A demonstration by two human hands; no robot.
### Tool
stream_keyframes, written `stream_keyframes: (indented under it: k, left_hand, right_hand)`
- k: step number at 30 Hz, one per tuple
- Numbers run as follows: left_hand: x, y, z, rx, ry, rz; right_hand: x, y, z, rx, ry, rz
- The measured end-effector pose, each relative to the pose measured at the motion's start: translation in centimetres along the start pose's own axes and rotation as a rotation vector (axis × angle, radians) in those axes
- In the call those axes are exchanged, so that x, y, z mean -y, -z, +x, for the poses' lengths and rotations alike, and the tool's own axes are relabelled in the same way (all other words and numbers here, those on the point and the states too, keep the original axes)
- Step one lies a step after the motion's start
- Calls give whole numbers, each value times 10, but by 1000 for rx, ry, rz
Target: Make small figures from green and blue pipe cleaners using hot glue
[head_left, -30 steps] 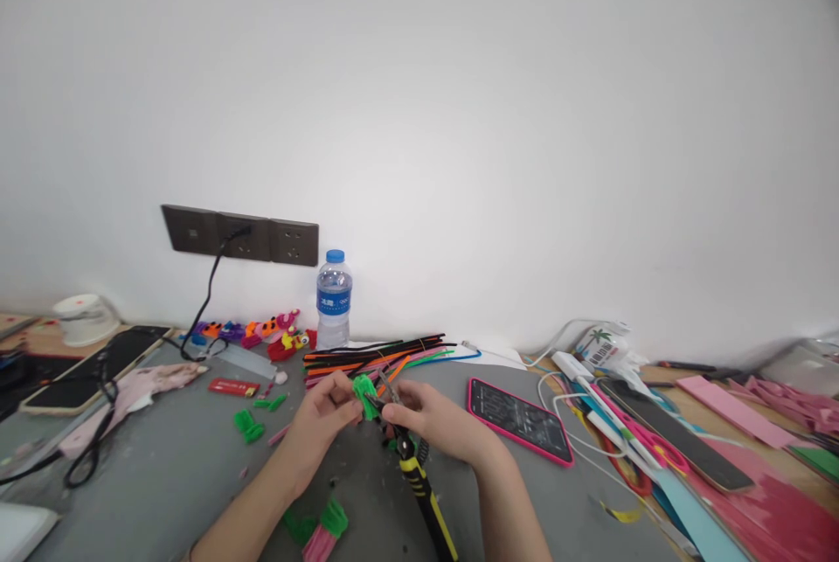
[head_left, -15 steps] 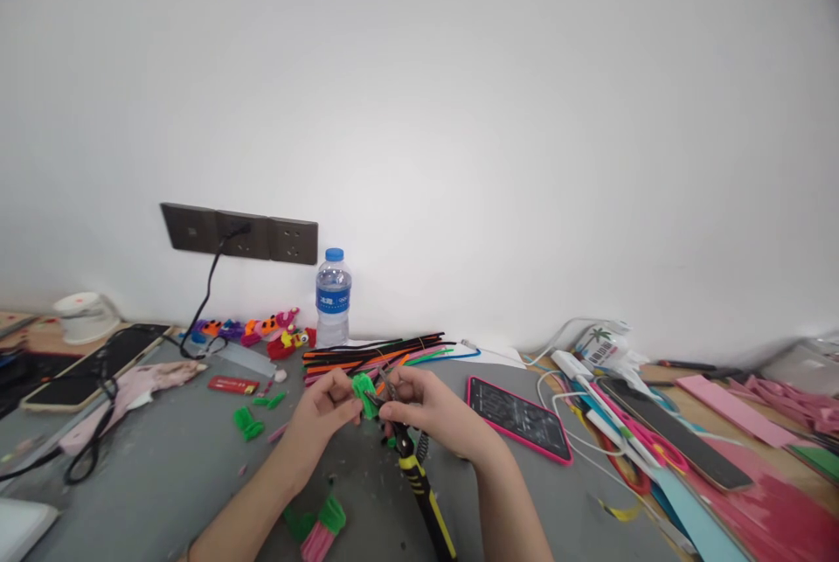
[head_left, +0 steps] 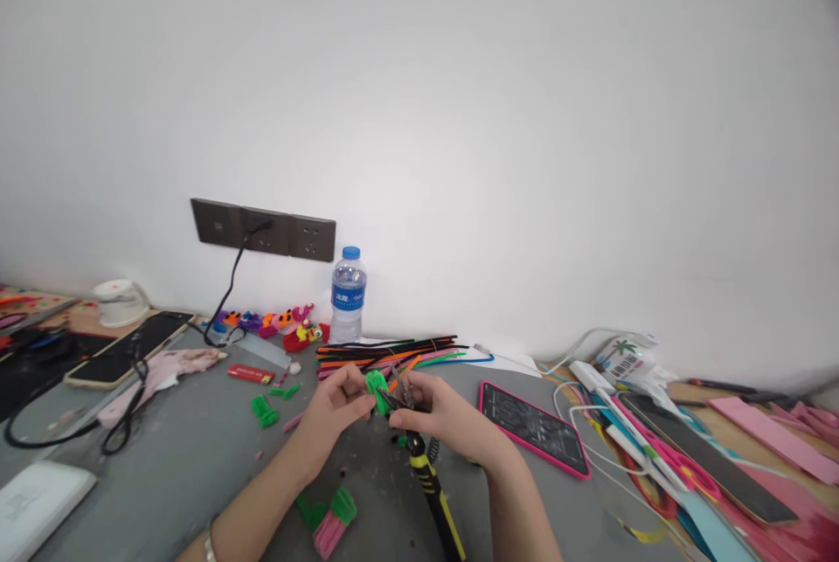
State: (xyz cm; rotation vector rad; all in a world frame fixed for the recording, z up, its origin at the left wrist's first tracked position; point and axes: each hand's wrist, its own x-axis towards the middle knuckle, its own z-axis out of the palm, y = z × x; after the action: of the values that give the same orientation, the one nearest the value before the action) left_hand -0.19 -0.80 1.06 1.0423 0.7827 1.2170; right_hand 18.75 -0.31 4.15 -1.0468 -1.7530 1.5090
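A small bundle of bent green pipe cleaner is pinched in the fingertips of my left hand. My right hand is closed around the head of a pair of pliers, whose black and yellow handles slope down toward me. The metal jaws touch or lie right beside the green bundle; the exact contact is hidden by my fingers. Below my hands, a pink and green pipe-cleaner piece rests on the grey mat. Another folded green piece lies left of my left wrist.
Behind my hands lies a stack of coloured pipe cleaners beside a water bottle. A pink-edged tablet is at right, near pink scissors and white cables. Phone, black cord and white box are at left.
The whole view has shifted, so the scene sits a little further right. Both hands keep their hold on the green bundle and the pliers, with hardly any visible movement.
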Motion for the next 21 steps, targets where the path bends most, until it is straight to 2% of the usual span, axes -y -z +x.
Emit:
stream_keyframes:
  k: [5,11,21]
  left_hand:
    - [0,0,1,3,-1,-9]
    - [1,2,2,15,-10,3]
    - [-1,3,6,-57,-1,114]
  right_hand:
    - [3,-1,0,80,7,38]
    - [5,-2,0,56,19,-7]
    - [4,-4,2,49,23,-30]
